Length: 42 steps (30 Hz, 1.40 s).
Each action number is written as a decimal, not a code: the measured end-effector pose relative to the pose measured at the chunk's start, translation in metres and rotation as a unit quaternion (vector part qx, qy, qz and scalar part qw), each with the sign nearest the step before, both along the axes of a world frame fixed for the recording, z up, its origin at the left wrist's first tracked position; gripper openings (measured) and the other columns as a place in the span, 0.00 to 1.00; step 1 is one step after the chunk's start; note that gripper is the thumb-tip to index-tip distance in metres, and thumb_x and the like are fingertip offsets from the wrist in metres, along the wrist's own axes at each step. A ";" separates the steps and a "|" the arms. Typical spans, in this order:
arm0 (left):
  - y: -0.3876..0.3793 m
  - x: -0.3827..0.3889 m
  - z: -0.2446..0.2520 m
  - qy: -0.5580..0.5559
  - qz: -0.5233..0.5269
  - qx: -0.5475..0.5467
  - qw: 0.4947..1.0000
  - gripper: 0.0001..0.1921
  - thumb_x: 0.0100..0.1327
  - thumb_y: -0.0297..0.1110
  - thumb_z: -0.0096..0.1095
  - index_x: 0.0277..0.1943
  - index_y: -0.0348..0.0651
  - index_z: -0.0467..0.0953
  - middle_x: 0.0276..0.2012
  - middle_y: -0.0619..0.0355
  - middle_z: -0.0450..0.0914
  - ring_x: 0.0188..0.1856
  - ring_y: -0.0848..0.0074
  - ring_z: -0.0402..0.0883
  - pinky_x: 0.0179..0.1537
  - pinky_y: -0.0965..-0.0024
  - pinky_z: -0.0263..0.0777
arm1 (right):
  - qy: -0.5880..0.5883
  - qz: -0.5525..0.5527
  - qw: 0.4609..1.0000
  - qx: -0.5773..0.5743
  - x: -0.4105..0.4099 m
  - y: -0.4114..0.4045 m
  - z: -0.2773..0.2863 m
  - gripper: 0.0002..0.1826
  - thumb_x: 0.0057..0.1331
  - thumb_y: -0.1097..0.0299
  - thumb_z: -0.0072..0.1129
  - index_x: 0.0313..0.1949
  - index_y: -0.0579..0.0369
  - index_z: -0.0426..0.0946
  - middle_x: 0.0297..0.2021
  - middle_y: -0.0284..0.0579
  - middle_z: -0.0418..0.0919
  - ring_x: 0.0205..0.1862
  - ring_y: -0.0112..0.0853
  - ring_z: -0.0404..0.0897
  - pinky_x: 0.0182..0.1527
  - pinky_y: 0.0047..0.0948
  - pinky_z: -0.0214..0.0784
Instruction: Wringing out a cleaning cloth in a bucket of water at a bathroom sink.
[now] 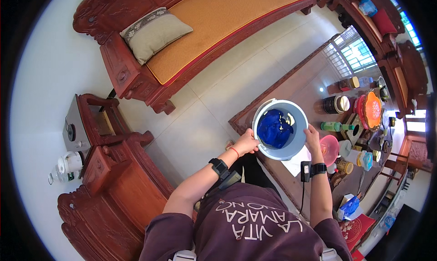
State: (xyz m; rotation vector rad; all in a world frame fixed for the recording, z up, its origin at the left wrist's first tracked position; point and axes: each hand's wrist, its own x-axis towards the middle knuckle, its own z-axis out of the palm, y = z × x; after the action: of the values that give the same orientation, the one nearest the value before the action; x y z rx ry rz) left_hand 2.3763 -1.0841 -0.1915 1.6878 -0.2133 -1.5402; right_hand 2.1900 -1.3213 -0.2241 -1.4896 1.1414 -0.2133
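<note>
Between my two hands is a light grey-blue plastic bucket (298,119), seen from above. A crumpled dark blue cloth (273,128) lies at its bottom, glossy in places as if wet. My left hand (250,142) grips the bucket's left side near the rim, its thumb and fingers partly hidden by the wall. On the opposite side, my right hand (312,138) holds the rim. The bucket is over the near corner of a dark wooden table (293,87); whether it rests there or hangs above cannot be told.
A white paper sheet (297,163) and a pink bowl (329,150) lie right of the bucket. Beyond are a green bottle (331,126), jars and an orange flower-shaped dish (372,109). A carved wooden sofa (218,32) stands ahead, a wooden armchair (133,192) at left.
</note>
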 end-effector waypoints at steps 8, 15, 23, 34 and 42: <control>-0.019 -0.002 -0.004 0.055 -0.038 0.033 0.997 0.17 0.55 0.35 0.54 0.43 0.39 0.59 0.34 0.55 0.74 0.29 0.77 0.77 0.24 0.75 0.70 | 0.165 0.053 0.959 -0.225 0.007 -0.026 -0.021 0.20 0.54 0.73 0.49 0.48 0.57 0.70 0.36 0.51 0.72 0.39 0.39 0.73 0.43 0.33 0.64; 0.019 0.027 -0.025 0.054 0.029 0.069 0.996 0.10 0.58 0.38 0.48 0.39 0.43 0.70 0.31 0.60 0.76 0.28 0.80 0.74 0.24 0.77 0.69 | 0.249 0.419 0.824 -0.288 0.091 0.054 0.011 0.34 0.47 0.58 0.60 0.55 0.41 0.61 0.48 0.55 0.66 0.51 0.50 0.66 0.51 0.48 0.57; 0.124 0.016 -0.100 -0.112 0.268 0.123 0.949 0.12 0.53 0.34 0.46 0.37 0.38 0.72 0.20 0.52 0.76 0.20 0.68 0.75 0.23 0.67 0.68 | 0.392 0.506 0.739 -0.212 0.096 0.055 -0.046 0.62 0.36 0.52 0.71 0.64 0.47 0.37 0.59 0.63 0.50 0.58 0.52 0.57 0.56 0.49 0.54; 0.265 -0.056 -0.100 -0.232 0.271 0.347 0.867 0.14 0.53 0.37 0.47 0.36 0.37 0.75 0.34 0.44 0.77 0.40 0.57 0.76 0.44 0.62 0.67 | 0.242 0.435 0.858 -0.127 0.098 0.033 -0.019 0.47 0.45 0.56 0.63 0.60 0.60 0.48 0.47 0.65 0.67 0.51 0.52 0.67 0.53 0.38 0.59; 0.252 -0.068 -0.093 -0.203 0.230 0.336 0.891 0.13 0.53 0.38 0.49 0.37 0.39 0.75 0.33 0.45 0.78 0.38 0.60 0.77 0.42 0.63 0.68 | 0.371 0.505 0.742 -0.239 0.093 0.023 -0.007 0.38 0.47 0.47 0.56 0.52 0.60 0.61 0.45 0.62 0.71 0.49 0.47 0.71 0.50 0.36 0.62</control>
State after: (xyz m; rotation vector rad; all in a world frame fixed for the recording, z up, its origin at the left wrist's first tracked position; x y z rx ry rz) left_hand 2.3081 -0.8324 -0.2845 2.3761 0.5432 -0.9271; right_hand 2.2830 -1.2983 -0.2313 -2.5774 0.6809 1.0022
